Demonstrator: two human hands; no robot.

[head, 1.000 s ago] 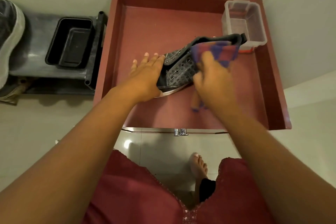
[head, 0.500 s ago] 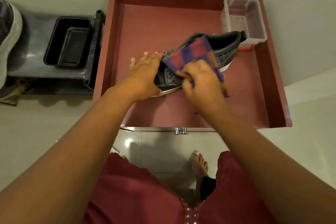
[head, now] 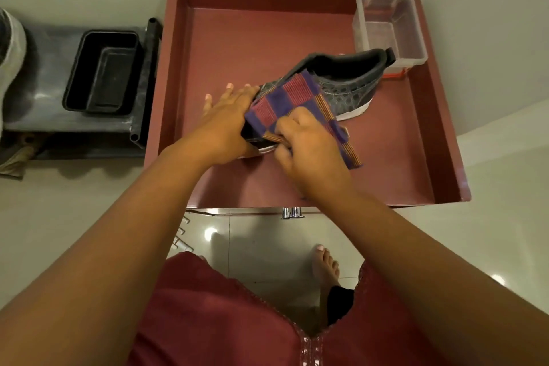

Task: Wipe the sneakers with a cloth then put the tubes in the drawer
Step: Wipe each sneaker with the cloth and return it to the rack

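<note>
A dark grey sneaker point(head: 353, 83) with a white sole lies in the open reddish-brown drawer point(head: 267, 38), heel toward the back right. My left hand point(head: 228, 119) grips its toe end. My right hand point(head: 309, 145) presses a red-and-purple checked cloth point(head: 294, 104) against the front half of the sneaker, which the cloth mostly covers. No tubes are visible.
A clear plastic box point(head: 389, 27) stands in the drawer's back right corner. Left of the drawer, a black tray point(head: 104, 71) sits on a dark rack point(head: 44, 92), with another shoe point(head: 12, 50) at the far left edge. My bare foot point(head: 325, 264) is on the tiled floor.
My right hand has dragged the cloth from the sneaker's heel area down toward its toe. The heel and opening are now uncovered. My left hand has stayed on the toe.
</note>
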